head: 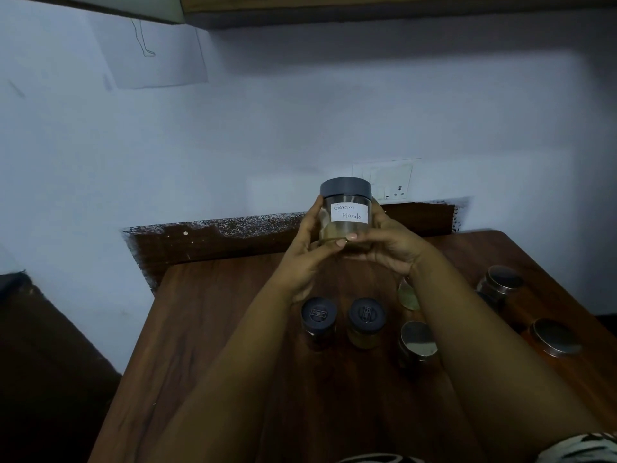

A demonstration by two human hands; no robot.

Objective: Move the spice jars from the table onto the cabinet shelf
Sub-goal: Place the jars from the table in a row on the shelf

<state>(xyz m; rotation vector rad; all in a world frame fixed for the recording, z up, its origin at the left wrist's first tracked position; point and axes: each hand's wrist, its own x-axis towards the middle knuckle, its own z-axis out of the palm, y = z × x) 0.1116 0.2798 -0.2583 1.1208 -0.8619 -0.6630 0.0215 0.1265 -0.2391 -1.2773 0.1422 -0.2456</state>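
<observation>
A clear jar with a grey lid and a white label reading "Garam Masala" is held upright above the far end of the wooden table. My left hand grips its left side and my right hand grips its right side and base. On the table below stand two small jars with dark lids and a jar with a steel lid. Two more steel-lidded jars stand at the right. The cabinet's underside runs along the top edge.
A white wall with a switch-and-socket plate stands behind the table. A sheet of paper is stuck to the wall at upper left. A dark surface lies left of the table. A small greenish object lies under my right wrist.
</observation>
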